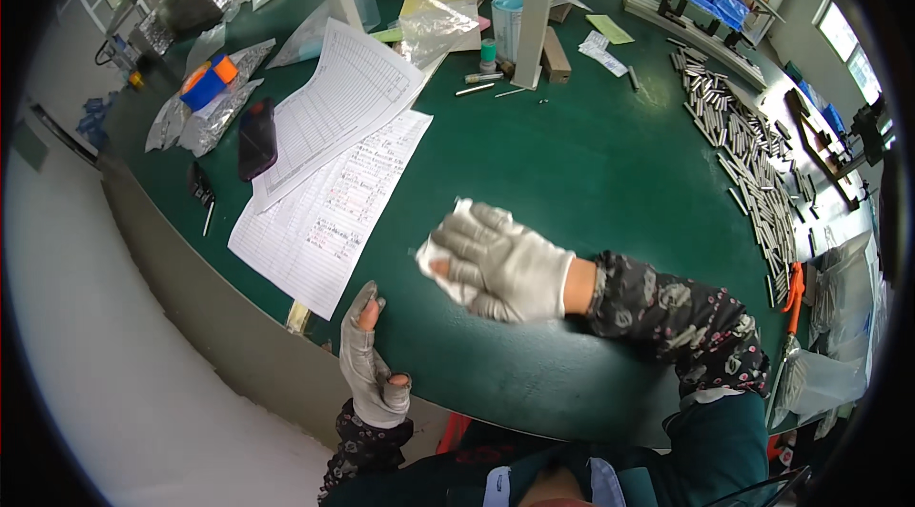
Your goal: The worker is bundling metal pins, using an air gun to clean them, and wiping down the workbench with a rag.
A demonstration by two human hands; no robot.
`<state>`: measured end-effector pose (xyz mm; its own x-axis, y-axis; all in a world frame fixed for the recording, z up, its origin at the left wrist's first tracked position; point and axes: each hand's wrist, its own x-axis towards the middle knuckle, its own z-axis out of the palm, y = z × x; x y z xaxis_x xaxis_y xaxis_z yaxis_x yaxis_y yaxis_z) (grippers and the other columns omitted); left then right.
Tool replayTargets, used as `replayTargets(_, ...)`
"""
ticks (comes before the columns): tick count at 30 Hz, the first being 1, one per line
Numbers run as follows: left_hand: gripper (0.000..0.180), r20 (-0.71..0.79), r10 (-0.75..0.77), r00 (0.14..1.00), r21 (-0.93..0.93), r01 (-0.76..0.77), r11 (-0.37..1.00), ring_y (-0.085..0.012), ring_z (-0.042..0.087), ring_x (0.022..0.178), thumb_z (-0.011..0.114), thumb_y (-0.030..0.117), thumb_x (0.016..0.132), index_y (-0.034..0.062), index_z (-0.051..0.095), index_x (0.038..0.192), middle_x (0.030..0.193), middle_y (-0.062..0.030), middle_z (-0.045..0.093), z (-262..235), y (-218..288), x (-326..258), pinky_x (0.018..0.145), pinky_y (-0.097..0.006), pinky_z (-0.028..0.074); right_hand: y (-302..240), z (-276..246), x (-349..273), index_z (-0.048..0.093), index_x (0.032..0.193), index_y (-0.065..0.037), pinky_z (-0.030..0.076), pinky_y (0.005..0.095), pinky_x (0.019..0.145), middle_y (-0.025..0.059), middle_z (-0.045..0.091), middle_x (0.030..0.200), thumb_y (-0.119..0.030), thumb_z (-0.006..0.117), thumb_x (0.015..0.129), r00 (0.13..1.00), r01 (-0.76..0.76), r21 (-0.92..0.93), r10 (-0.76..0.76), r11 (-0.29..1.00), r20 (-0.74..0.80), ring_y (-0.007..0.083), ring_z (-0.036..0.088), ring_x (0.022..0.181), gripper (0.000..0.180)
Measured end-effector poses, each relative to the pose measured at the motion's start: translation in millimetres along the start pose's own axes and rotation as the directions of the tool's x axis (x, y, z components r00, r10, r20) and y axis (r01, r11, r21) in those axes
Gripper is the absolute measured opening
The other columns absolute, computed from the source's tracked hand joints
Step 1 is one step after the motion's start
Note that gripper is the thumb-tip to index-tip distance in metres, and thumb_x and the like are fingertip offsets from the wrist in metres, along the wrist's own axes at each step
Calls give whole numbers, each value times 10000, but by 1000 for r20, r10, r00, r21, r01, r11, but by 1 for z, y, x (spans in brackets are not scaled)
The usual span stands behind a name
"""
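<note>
My right hand [505,259], in a whitish glove with some bare fingertips, presses down on the green tabletop [591,192]. Under its fingers is a crumpled white wipe [426,264], mostly covered by the hand; only its edges show. My left hand [372,364], gloved in the same way, is at the table's near edge with its fingers stretched and thumb apart, holding nothing. Just beyond it lie a handwritten lined sheet [286,254] and a printed form [334,97] overlapping it.
A dark phone [257,140] rests by the papers, near orange and blue tape rolls [208,83]. Many short metal rods [753,154] are spread along the right side. A white post [536,11] stands at the back, and orange-handled pliers [795,297] lie at the right edge.
</note>
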<state>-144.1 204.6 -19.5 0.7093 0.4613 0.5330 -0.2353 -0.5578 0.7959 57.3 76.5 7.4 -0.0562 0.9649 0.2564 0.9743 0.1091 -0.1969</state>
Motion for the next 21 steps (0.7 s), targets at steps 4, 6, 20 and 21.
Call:
replayTargets(4,795,-22,40,999,-27,-41,999,-288,433,1185,432,636,814,12,388,1305,1314,-198,392,0,-5,-2,958,-387,386,26,-11,18,444,1267,-103,198,435,1072,164,433,1302,-311,374,871,985,-171,5,171,985,19,323,374,1226,452)
replayTargets(6,818,-90,91,992,-140,-103,985,-297,412,1208,433,654,799,9,393,1301,1319,-206,382,3,-10,0,962,-388,382,51,-3,31,494,1161,-91,235,444,1045,162,502,1184,-292,378,864,913,-358,-234,287,904,-291,321,413,1174,377)
replayTargets(20,738,-235,91,968,-297,-161,941,-314,384,1236,456,587,837,18,383,1302,1314,-177,402,8,-22,4,994,-440,336,-59,15,-9,473,1172,-37,254,467,1018,156,500,1155,-274,443,817,993,-75,-118,62,990,-103,324,401,1166,428)
replayTargets(21,737,-221,83,972,-294,-148,944,-311,386,1233,463,580,837,11,384,1298,1313,-178,404,1,-17,3,996,-438,334,-93,19,-23,468,1217,-63,238,450,1052,156,501,1171,-289,453,822,996,61,61,-57,996,-69,321,379,1213,455)
